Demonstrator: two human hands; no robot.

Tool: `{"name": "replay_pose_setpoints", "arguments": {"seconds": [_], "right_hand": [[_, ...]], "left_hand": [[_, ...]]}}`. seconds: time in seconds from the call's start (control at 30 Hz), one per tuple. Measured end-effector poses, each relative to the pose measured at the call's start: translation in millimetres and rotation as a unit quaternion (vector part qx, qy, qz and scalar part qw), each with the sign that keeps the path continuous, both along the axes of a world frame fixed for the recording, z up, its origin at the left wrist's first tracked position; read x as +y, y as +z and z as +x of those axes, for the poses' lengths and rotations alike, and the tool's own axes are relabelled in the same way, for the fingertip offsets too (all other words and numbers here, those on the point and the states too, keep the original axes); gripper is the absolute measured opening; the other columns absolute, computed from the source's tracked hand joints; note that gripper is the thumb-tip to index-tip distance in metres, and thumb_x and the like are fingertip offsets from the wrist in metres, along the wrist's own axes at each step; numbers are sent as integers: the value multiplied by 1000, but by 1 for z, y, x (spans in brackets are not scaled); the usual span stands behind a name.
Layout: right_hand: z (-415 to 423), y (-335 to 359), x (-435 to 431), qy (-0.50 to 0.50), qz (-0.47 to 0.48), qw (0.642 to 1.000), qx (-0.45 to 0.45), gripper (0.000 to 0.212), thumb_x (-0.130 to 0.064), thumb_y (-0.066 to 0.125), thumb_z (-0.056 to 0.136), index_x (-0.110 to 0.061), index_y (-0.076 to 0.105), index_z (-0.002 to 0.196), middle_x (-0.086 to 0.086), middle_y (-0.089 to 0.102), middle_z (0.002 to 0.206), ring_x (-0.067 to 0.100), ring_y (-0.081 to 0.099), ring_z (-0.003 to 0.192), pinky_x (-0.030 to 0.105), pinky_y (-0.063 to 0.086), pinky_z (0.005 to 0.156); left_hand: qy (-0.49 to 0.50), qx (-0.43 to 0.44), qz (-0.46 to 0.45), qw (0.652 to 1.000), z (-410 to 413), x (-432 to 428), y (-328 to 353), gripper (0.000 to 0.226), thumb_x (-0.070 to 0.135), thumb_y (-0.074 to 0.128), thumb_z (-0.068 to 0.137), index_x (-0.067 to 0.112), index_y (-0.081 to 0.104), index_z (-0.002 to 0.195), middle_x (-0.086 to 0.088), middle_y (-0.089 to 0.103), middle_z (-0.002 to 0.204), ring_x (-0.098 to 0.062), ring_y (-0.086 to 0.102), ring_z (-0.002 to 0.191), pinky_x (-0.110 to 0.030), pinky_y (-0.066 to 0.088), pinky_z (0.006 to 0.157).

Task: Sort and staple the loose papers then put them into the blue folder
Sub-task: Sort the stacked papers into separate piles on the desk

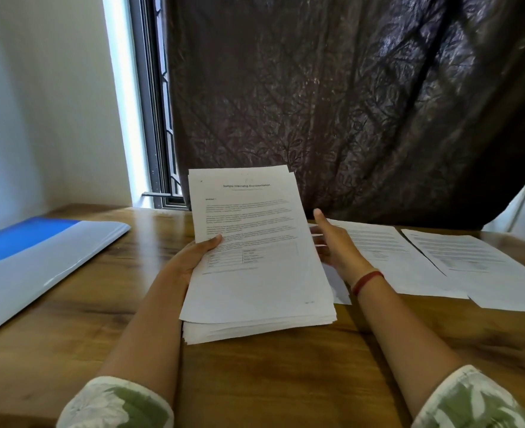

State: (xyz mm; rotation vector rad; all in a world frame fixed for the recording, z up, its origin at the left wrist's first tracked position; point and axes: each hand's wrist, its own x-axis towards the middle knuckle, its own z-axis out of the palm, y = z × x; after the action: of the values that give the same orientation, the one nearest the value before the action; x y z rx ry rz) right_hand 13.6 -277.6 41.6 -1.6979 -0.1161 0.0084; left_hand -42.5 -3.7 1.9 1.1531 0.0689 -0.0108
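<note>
blue folder [39, 257] lies flat at far left of the wooden table [255, 381], apart from the papers. left hand [193, 257] grips the paper stack [255, 257], thumb on top, stack tilted up mid-table. top pg heading reads "sample internship documentation"; body txt too small to read. right hand [335, 245] is spread, fingers straight at the stack's right edge. loose sheets [387, 257] laid out at right, so sorting looks early; stapling & filing left. no stapler in view.

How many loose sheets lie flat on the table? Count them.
3: a middle sheet beside the right hand, a far-right sheet, and a sheet corner peeking from under the held stack; more may be hidden.
</note>
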Motion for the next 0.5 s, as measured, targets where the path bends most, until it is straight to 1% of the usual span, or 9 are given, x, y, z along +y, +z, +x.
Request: {"name": "replay_pose_setpoints", "arguments": {"seconds": [0.03, 0.07, 0.13, 0.2, 0.27, 0.33, 0.37, 0.43, 0.5], "right_hand": [[-4, 1, 4, 44, 6, 999, 12, 52, -62, 56, 86, -16, 67, 106, 4, 72, 102, 23, 68, 93, 38, 55, 85], [-7, -1, 6, 70, 3, 997, 10, 46, -56, 64, 83, -16, 67, 106, 3, 73, 100, 24, 69, 94, 42, 55, 88], [-9, -6, 10, 54, -3, 999, -7, 32, -37, 77, 79, -13, 66, 98, 3, 74, 96, 26, 70, 91, 47, 55, 90], [-12, -10, 13, 15, 6, 1000, -11, 23, -27, 80, 78, -13, 64, 83, 4, 74, 90, 27, 71, 86, 48, 56, 87], [-11, -13, 14, -10, 24, 1000, -15, 24, -26, 79, 80, -14, 59, 72, 5, 73, 86, 27, 71, 82, 44, 58, 83], [-11, -13, 15, -36, 16, 999, -32, 26, -26, 72, 86, -16, 56, 70, 4, 72, 87, 23, 69, 79, 36, 58, 77], [-11, -12, 16, -44, 10, 998, -41, 23, -27, 68, 90, -16, 57, 72, 3, 71, 89, 20, 68, 79, 31, 57, 73], [-9, -10, 16, -44, -5, 998, -50, 18, -28, 59, 96, -17, 62, 81, 0, 69, 92, 17, 65, 82, 26, 53, 70], [-8, -7, 13, -35, -28, 998, -49, 21, -28, 53, 99, -13, 65, 88, 1, 68, 93, 19, 64, 86, 29, 53, 77]], "left_hand": [[4, 1, 0, 1000, 0, -2, 1, 31, 13, 57, 92, 10, 60, 123, -13, 73, 107, -26, 73, 89, -37, 61, 69], [8, 0, 1, 1000, 1, -3, 1, 26, 12, 55, 94, 10, 61, 120, -12, 74, 103, -25, 73, 86, -37, 61, 66], [14, 0, -3, 1000, 1, -3, 1, 23, 10, 54, 95, 10, 62, 116, -12, 74, 100, -26, 73, 83, -37, 61, 64], [12, -1, -5, 1000, 2, -3, 1, 27, 11, 59, 88, 10, 62, 115, -14, 73, 105, -27, 73, 85, -40, 61, 67], [11, 5, -3, 1000, 3, -4, 1, 28, 11, 60, 86, 10, 63, 115, -14, 73, 103, -27, 73, 85, -40, 61, 66], [12, 10, -7, 1000, 4, -4, 1, 21, 11, 56, 93, 11, 63, 113, -12, 75, 98, -26, 74, 82, -38, 61, 61], [13, 9, -12, 1000, 5, -3, 0, 21, 11, 55, 94, 10, 63, 114, -13, 75, 99, -26, 74, 82, -38, 60, 61], [8, -4, -11, 1000, 6, 1, -2, 30, 15, 59, 90, 10, 62, 119, -15, 71, 112, -28, 72, 90, -41, 61, 67], [2, -10, -12, 1000, 8, 4, -4, 41, 17, 62, 83, 10, 61, 124, -16, 68, 119, -30, 71, 96, -43, 61, 72]]}}
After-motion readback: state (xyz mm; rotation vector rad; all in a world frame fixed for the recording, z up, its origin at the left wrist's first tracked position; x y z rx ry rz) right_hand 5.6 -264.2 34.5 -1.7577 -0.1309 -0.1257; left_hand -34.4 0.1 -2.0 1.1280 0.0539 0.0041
